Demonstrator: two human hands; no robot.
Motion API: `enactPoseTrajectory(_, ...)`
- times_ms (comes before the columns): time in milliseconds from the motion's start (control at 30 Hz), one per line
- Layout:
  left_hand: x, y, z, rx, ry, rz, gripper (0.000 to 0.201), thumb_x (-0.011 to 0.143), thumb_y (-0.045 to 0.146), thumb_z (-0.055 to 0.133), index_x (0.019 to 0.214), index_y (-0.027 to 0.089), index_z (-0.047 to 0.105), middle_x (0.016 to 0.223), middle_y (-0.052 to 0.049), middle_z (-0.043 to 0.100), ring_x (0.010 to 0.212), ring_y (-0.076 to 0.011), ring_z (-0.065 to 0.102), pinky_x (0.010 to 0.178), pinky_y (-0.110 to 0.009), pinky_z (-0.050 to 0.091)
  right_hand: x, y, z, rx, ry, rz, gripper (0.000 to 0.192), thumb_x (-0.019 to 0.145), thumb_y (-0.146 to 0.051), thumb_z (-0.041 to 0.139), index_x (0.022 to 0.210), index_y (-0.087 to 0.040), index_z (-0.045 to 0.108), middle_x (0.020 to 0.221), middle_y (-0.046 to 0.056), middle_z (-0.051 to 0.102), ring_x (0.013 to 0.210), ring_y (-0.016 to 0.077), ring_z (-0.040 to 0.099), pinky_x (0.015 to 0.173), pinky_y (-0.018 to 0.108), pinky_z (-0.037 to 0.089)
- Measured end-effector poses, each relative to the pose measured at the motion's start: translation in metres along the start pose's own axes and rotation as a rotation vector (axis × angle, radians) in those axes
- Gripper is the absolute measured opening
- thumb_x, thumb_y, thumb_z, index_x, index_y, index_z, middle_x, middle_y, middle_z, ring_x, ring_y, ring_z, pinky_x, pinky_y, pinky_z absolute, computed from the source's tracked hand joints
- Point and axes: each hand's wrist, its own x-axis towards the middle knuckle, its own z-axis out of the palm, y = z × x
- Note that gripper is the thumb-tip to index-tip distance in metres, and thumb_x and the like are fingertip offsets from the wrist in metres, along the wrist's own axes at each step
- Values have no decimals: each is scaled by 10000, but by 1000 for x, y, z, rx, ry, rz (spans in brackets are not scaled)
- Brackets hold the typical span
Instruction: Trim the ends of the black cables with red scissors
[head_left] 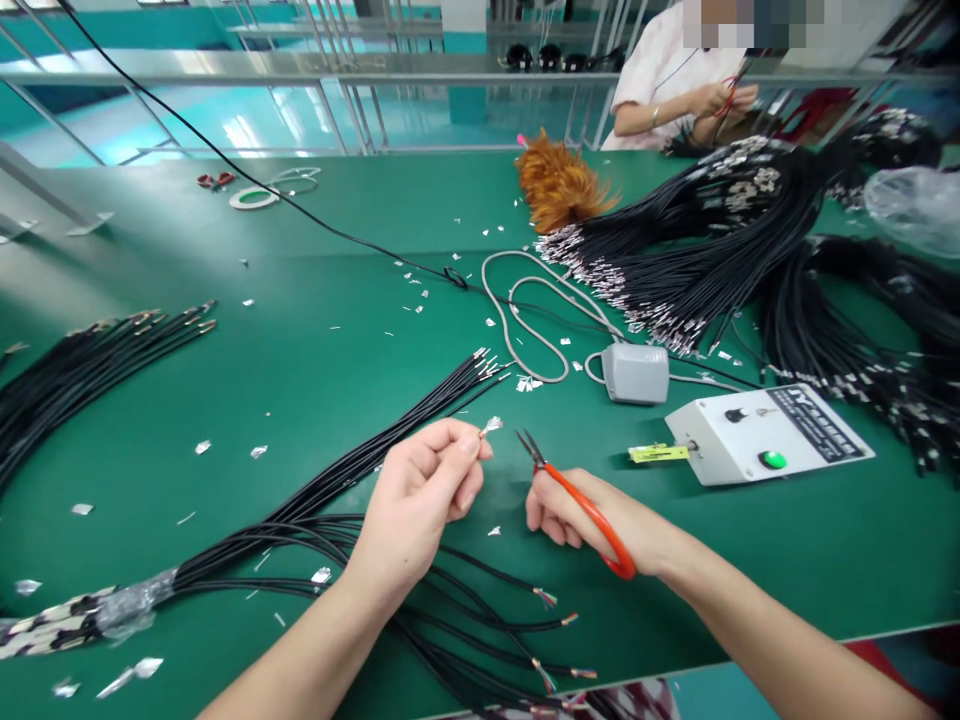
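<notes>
Between the thumb and fingertips of my left hand (420, 490) is the stripped end of a black cable, with a scrap of silver foil (492, 425) sticking out. Most of that cable is hidden by the hand. My right hand (559, 508) is closed around red-handled scissors (591, 508), their dark blades slightly parted and pointing up and left, just apart from the foil. Behind and below my left hand runs a bundle of black cables (315, 500). Several cables with coloured wire ends (551, 600) fan out beneath my hands.
Foil scraps (259, 452) litter the green table (300, 330). On the right stand a white control box (739, 455) with a green button and a grey pedal-like box (636, 373). Large cable piles (720, 230), an orange duster (559, 180) and a co-worker (652, 90) are beyond.
</notes>
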Motion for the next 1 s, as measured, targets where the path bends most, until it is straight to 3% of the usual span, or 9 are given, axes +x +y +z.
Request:
enactPoseTrajectory(167,-6,-4,5,251,-142,44,254,901,343,533,748,148,590,565,40,463,511,-86,367,470,-199,271,-19,-15,-23,35,242,-189,300,834,-466,616,758,-182,557,759,20,588,662,147,501,625,281,403)
enactPoseTrajectory(267,-10,-8,9,425,-181,107,259,923,319,491,741,161,586,647,21,501,597,-111,422,544,-216,320,-25,-28,-29,29,310,-294,173,795,-315,645,771,-201,518,919,48,636,767,170,553,678,293,442)
enactPoseTrajectory(367,-12,-11,9,570,-242,123,274,947,323,442,750,180,569,627,35,465,583,-117,395,544,-232,294,-28,-36,-31,-86,246,-325,109,810,-252,616,807,-205,518,942,46,658,733,155,558,642,273,440)
enactPoseTrajectory(500,-12,-14,9,629,-290,116,276,945,322,435,741,193,569,588,44,424,547,-122,366,525,-240,271,-26,-46,-34,-397,172,-373,51,799,-192,606,777,-197,561,774,17,652,627,135,528,589,254,378)
enactPoseTrajectory(667,-12,-10,10,498,-290,163,257,886,314,527,685,189,625,564,14,500,558,-150,440,531,-235,333,-23,-58,-38,-805,128,-513,123,751,-143,604,674,-201,528,593,-20,531,524,120,410,512,250,237)
enactPoseTrajectory(800,-10,-5,12,414,-371,74,308,870,375,538,645,175,604,582,4,527,596,-160,466,549,-228,380,-25,-64,-36,-943,10,-632,117,737,-85,557,715,-199,542,600,-18,522,549,130,400,540,266,227)
enactPoseTrajectory(900,-8,-5,11,408,-451,32,310,900,371,480,703,163,596,671,-2,546,636,-152,451,589,-231,388,-25,-63,-34,-895,-43,-594,134,747,-69,538,705,-194,519,625,-7,542,570,134,414,560,276,240)
enactPoseTrajectory(1000,-7,-5,8,468,-478,41,270,918,313,463,723,165,578,671,16,505,633,-134,426,592,-224,364,-19,-51,-35,-431,-96,-367,134,721,-87,563,738,-200,492,667,-18,575,583,126,460,561,254,296)
